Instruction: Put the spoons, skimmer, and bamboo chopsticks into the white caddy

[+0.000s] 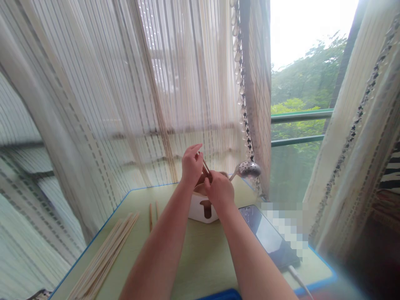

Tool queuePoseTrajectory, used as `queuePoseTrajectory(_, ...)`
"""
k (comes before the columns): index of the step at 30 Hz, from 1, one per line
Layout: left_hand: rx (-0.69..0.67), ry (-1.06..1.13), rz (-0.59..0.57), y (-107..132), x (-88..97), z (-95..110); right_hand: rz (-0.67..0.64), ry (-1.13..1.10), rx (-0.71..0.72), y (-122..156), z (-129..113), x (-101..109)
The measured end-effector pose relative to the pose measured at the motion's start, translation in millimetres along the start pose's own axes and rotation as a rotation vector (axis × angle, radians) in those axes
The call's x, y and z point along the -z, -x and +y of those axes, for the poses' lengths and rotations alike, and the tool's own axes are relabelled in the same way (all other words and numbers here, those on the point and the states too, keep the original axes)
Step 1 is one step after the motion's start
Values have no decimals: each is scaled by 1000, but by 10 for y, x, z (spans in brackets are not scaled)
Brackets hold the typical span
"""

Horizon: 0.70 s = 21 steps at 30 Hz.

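Observation:
Over a white holder with a brown inside, both of my hands are close together. Dark, thin chopsticks slant between them. My left hand is closed around their upper end, fingers curled. Lower down and to the right, my right hand is closed on the same chopsticks, in front of the holder's rim. How many sticks there are is hard to make out. A perforated metal ladle leans out of the holder to the right.
Pale chopsticks lie in a bundle on the table's left, with two brownish sticks nearer the holder. A phone with a white cable lies right. A blue object shows at the bottom edge. Curtains hang behind the table.

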<state>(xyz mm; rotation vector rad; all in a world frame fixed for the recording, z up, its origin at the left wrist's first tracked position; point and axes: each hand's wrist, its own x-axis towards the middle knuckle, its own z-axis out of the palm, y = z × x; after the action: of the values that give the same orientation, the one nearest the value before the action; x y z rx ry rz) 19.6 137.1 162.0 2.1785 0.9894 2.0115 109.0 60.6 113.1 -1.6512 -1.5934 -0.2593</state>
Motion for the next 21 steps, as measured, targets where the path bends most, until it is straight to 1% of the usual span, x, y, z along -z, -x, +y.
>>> queuePoseTrajectory(2,92,80,26,-7,-17,-36,5,-8,8,1,6,-1)
queuePoseTrajectory(4,241,156,58,-19,-15,-89,11,-13,12,-1,10,0)
queuePoseTrajectory(5,324,183,55,-25,-1,-118,12,-15,11,-3,10,1)
queuePoseTrajectory(6,405,205,29,-30,22,-145,8,-16,6,-5,11,2)
queuePoseTrajectory(7,476,226,-26,-34,53,-167,0,-18,0,-7,10,3)
queuePoseTrajectory(9,564,289,-198,-36,120,-189,-18,-23,-13,-8,8,1)
queuePoseTrajectory(10,584,329,-282,-34,147,-188,-22,-26,-16,-7,6,0)
queuePoseTrajectory(11,594,368,-337,-29,163,-179,-21,-29,-19,-5,5,-1)
queuePoseTrajectory(12,597,398,-359,-23,166,-165,-16,-32,-20,-3,5,-2)
queuePoseTrajectory(14,586,429,-325,-8,132,-128,3,-42,-17,1,11,1)
queuePoseTrajectory(17,522,455,-251,12,22,-82,26,-72,-19,-2,33,17)
queuePoseTrajectory(21,434,469,-208,24,-68,-69,8,-126,-13,-17,57,31)
